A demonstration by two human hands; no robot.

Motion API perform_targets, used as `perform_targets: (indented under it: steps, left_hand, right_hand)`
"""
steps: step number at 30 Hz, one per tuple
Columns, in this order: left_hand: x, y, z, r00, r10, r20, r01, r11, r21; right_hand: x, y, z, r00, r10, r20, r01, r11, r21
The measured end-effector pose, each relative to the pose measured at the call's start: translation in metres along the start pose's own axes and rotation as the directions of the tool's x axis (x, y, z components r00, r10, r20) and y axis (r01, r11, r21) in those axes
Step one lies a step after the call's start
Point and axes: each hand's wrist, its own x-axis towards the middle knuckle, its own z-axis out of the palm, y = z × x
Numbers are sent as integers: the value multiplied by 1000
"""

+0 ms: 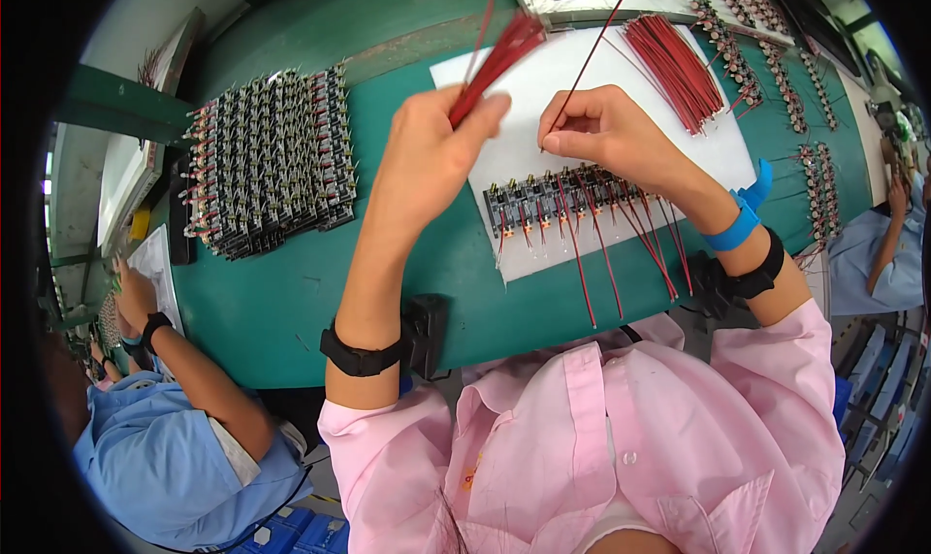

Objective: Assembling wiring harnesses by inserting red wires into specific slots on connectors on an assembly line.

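Observation:
A bundle of red wires (499, 61) is gripped in my left hand (427, 151), its upper ends fanned out and blurred. In a pinch of thumb and fingers, my right hand (609, 132) holds a single dark red wire (589, 61) that slants up and to the right. Below both hands a row of small circuit boards (553, 202) lies on a white sheet (543, 261). Thin red wires hang from several of these boards toward the table's near edge. The right hand is just above the row, apart from it.
On the green table (281, 321), stacked boards (272, 156) stand at left. A pile of red wires (674, 69) rests on the sheet's far right. More board strips (819, 195) lie at right. People in blue sit on both sides: one sleeve (184, 457) at left, another (873, 263) at right.

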Motion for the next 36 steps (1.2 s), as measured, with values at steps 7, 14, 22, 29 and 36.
perform_targets:
  steps: [7, 14, 22, 29, 36]
  left_hand:
    - [-1, 8, 9, 947, -160, 278, 194, 976, -99]
    - [-3, 2, 18, 960, -175, 216, 215, 961, -176]
    - [-4, 5, 16, 974, -134, 181, 170, 965, -199]
    - [-4, 3, 15, 960, -118, 254, 110, 993, 48]
    - [-1, 5, 2, 989, -112, 92, 98, 985, 143]
  right_hand:
    - [1, 0, 0, 993, -49, -107, 56, 997, 57]
    - [0, -1, 0, 991, -51, -122, 52, 999, 4]
    - [0, -3, 4, 989, -76, -131, 90, 991, 104]
    - [-1, 0, 1, 990, -87, -109, 62, 975, -214]
    - [0, 10, 1, 998, -53, 19, 56, 940, -337]
